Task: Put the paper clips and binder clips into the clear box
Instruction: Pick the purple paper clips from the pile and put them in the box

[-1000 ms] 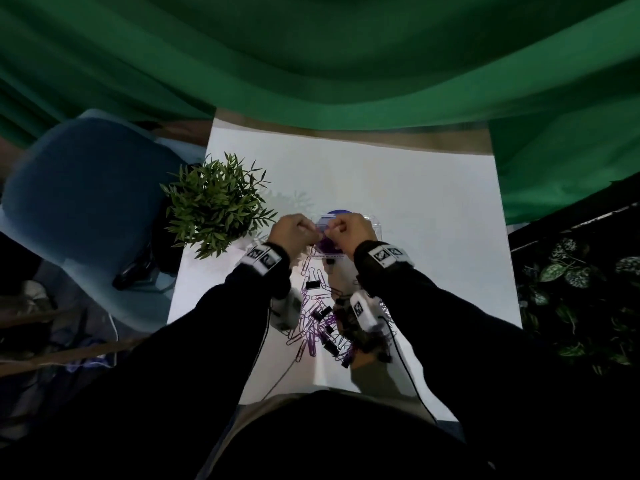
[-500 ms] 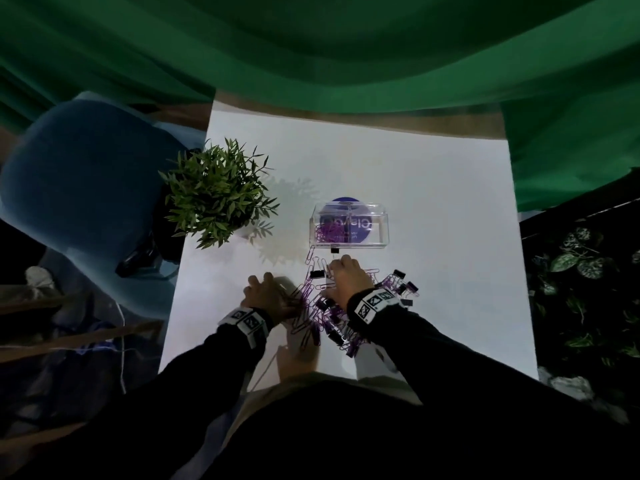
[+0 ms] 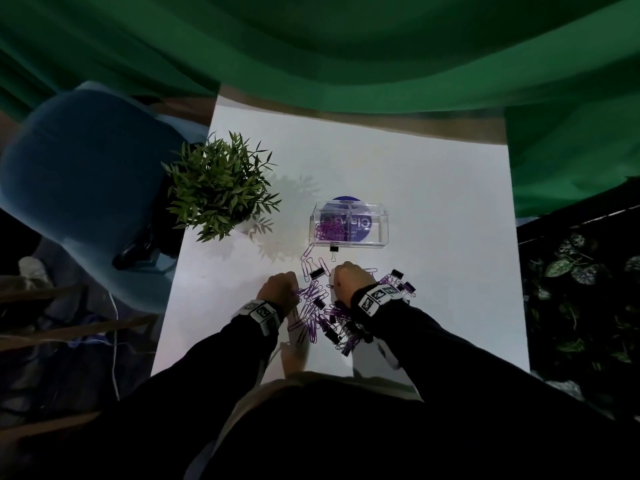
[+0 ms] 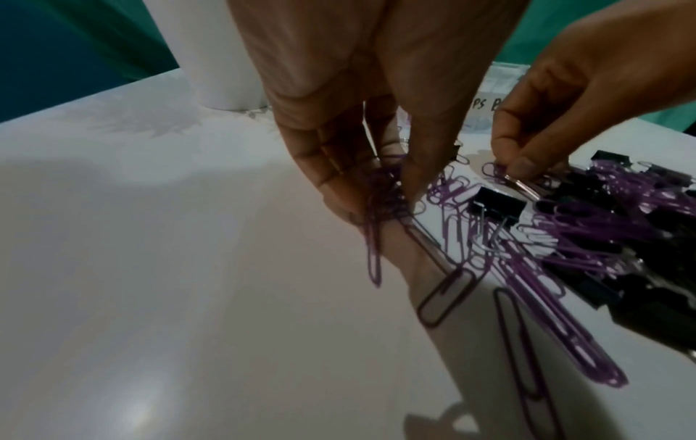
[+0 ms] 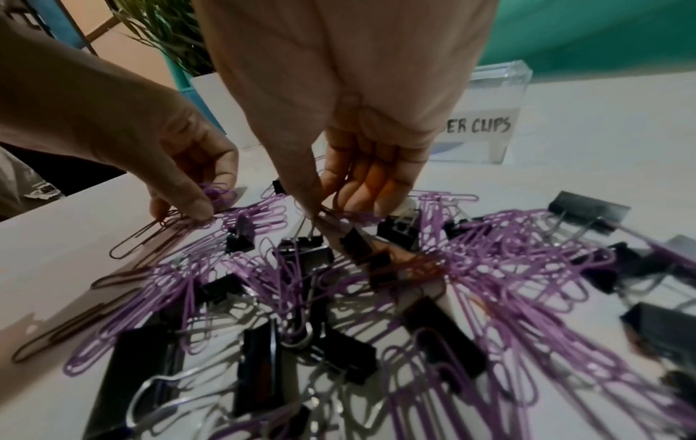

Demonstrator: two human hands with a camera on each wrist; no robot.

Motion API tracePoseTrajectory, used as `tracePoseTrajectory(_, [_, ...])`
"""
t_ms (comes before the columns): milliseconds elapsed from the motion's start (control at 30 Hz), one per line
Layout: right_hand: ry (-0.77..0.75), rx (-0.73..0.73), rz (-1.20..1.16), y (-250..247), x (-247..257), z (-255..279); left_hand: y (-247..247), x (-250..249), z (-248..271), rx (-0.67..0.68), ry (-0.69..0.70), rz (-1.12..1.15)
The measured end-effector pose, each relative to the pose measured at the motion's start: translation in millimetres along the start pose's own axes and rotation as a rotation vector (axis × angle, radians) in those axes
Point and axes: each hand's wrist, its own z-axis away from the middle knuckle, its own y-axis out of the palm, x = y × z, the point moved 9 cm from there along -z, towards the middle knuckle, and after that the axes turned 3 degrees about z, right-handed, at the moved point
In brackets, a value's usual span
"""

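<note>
A white table (image 3: 433,188) is standing before hanging green cloth (image 3: 346,46), a blue chair (image 3: 86,161) sitting to its left and a potted plant (image 3: 221,188) near that edge; the clear box (image 3: 349,226) is resting mid-table, some purple clips lying inside, the paper clips (image 3: 311,299) and binder clips (image 3: 319,273) spreading just in front; a second ago both hands were up at the box; the left hand (image 3: 280,285) is now pinching a bunch of paper clips, the right hand (image 3: 351,280) pinching clips from the pile
</note>
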Motion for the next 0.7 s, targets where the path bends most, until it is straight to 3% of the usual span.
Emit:
tracePoseTrajectory(100, [0.014,-0.046,-0.135,-10.1,-12.1,6.4,-6.3,3.9,0.1,0.005,0.007,0.092])
tracePoseTrajectory(233, [0.119,-0.181,-0.484,-30.0,-39.7,13.8,-32.2,-10.7,3.3,-0.05,0.088,0.238])
tracePoseTrajectory(333, [0.128,-0.222,-0.583,-45.4,-46.4,14.9,-50.3,-25.9,0.1,-0.046,0.101,0.456])
tracePoseTrajectory(433, [0.12,-0.254,-0.693,-60.3,-47.9,14.2,-66.7,-47.2,-9.7,-0.066,0.101,0.527])
tracePoseTrajectory(700, [0.125,-0.126,-0.487,-64.1,-48.6,13.1,-90.3,-93.7,-39.5,-0.12,0.12,0.389])
